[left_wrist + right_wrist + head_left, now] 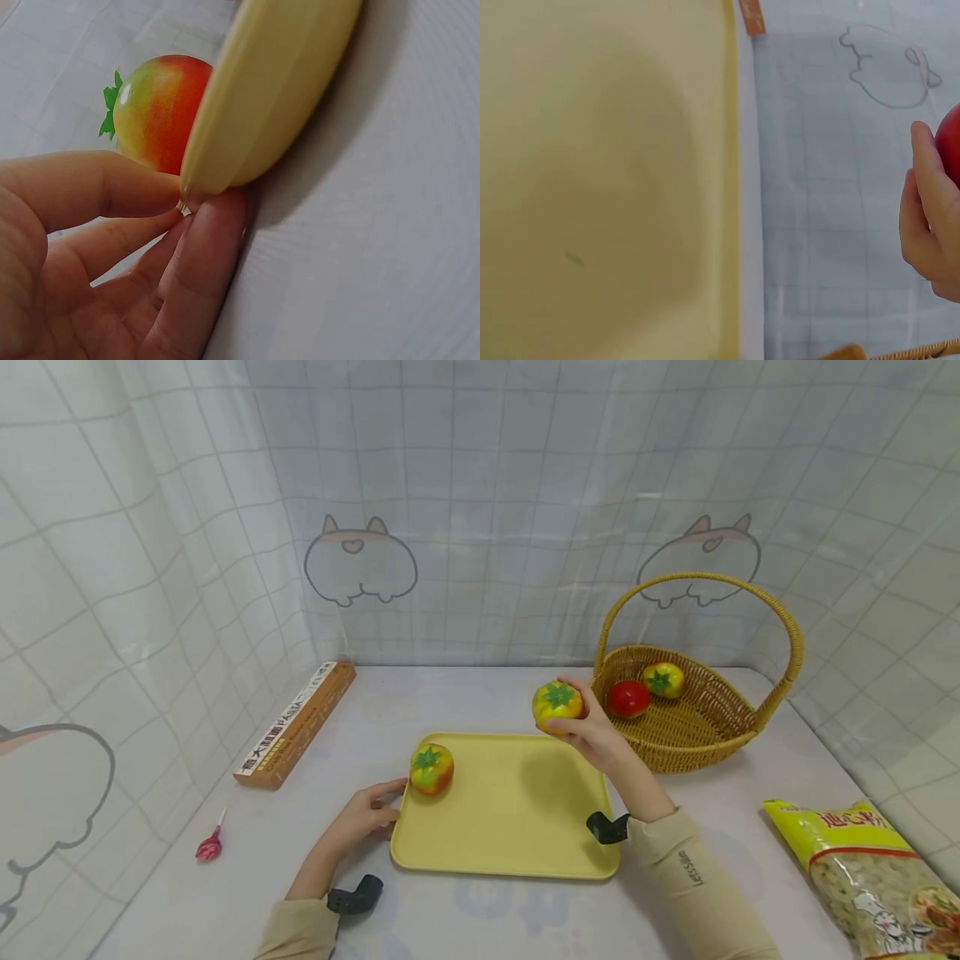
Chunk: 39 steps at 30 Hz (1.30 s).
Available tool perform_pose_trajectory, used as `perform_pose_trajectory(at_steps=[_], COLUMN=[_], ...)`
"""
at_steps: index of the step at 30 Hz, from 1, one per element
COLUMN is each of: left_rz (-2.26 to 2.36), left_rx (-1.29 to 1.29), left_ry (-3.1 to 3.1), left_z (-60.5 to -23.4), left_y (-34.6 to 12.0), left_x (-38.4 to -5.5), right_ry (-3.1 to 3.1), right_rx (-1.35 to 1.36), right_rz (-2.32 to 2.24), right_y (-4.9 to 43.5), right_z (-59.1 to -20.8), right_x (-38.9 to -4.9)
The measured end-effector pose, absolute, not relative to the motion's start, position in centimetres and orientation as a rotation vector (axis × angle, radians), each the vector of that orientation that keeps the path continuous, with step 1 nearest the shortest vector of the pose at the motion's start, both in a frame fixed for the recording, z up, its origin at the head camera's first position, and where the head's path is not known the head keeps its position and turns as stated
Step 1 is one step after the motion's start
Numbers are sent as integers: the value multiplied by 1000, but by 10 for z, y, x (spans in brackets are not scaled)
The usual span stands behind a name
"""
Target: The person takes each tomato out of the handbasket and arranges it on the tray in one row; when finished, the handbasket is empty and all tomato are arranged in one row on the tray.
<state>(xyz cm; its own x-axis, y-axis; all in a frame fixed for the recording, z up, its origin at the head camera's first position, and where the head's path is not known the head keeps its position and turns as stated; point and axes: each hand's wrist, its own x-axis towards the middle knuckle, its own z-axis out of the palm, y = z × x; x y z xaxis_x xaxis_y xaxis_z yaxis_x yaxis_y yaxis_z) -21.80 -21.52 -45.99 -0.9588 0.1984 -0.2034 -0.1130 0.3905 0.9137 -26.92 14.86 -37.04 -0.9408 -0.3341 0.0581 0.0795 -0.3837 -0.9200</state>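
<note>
My left hand pinches the left rim of a yellow tray; the left wrist view shows thumb and fingers on the tray's edge. Near that rim, a yellow-red tomato with a green leafy top sits on the tray. Above the tray's far right corner, my right hand grips another yellow-red tomato, raised off the surface. Only its red side shows in the right wrist view, cut off by the frame. A wicker basket stands just right of this hand.
Inside the basket lie a red tomato and a yellow tomato; its tall handle arches above. A pasta box lies at the back left, a lollipop at the left. A yellow-topped bag lies front right.
</note>
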Motion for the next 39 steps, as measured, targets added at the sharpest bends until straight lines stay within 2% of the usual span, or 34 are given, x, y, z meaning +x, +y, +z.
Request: perform_pose_trajectory(at_steps=[10, 39], left_rz=[1594, 1594], left_rx=[40, 49], left_ry=[2379, 2378], left_z=[-460, -460], left_y=[-214, -216], left_x=[-218, -218], right_ry=[1556, 1597], right_rx=[-371, -188], right_rz=[-2323, -2226], right_y=[121, 62], right_z=[-380, -412], right_x=[-267, -273])
